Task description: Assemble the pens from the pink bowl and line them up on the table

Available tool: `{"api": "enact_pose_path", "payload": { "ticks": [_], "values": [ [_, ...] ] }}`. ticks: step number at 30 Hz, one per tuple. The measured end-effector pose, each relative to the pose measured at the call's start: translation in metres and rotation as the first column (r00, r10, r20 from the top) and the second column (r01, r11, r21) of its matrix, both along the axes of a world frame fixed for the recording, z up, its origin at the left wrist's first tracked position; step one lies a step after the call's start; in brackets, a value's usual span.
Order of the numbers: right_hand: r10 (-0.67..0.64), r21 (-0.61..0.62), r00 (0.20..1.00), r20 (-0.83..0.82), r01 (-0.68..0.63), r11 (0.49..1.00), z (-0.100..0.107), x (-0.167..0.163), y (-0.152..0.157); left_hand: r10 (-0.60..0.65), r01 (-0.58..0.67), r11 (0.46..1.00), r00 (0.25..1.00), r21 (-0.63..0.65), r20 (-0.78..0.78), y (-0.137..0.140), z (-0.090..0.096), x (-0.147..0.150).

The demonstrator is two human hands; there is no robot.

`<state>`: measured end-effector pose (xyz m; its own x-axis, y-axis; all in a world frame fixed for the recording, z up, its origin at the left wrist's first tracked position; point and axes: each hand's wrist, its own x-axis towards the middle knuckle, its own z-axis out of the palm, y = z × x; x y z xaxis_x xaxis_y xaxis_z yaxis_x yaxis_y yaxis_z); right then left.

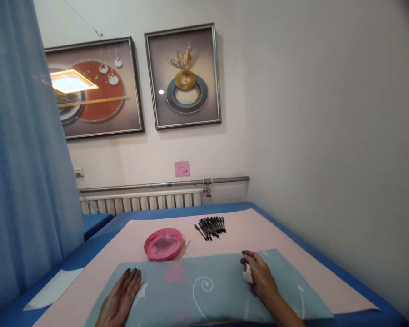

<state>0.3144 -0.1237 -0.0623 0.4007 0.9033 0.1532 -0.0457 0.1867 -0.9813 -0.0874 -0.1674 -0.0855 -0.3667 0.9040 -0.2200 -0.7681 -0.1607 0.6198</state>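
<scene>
My left hand [122,294] lies on the left part of a blue-green cushion or folded cloth [225,281] with pink and white patterns. Its fingers are stretched out and dark stains show on the fingertips. Over the right part of the same cloth, my right hand [257,272] is closed around a crumpled white wad, perhaps tissue [247,274]. Just beyond the cloth stands a pink bowl [148,245] with dark residue inside. To the right of the bowl, several black pen-like sticks [211,227] lie in a loose pile.
A pink sheet [259,231] covers much of the blue bed [293,236]. White paper or cloth [52,288] lies at its left edge. A blue curtain [27,159] hangs at left. Behind the bed are a radiator [150,201] and pipe [143,185]; a wall [327,136] borders the right.
</scene>
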Motion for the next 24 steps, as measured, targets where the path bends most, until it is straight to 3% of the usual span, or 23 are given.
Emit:
{"api": "enact_pose_path", "payload": {
  "ticks": [6, 24],
  "values": [
    [0.023, -0.015, 0.998, -0.053, -0.024, 1.000, -0.0041, 0.0012, 0.0004, -0.013, 0.013, 1.000, 1.000, -0.011, 0.007, -0.0057, 0.0044, 0.0033],
    [0.086, -0.088, 0.993, 0.075, -0.079, 0.993, -0.0101, 0.0047, 0.0014, -0.016, 0.017, 1.000, 0.996, 0.006, -0.082, -0.0075, 0.0040, 0.0029]
  ]
}}
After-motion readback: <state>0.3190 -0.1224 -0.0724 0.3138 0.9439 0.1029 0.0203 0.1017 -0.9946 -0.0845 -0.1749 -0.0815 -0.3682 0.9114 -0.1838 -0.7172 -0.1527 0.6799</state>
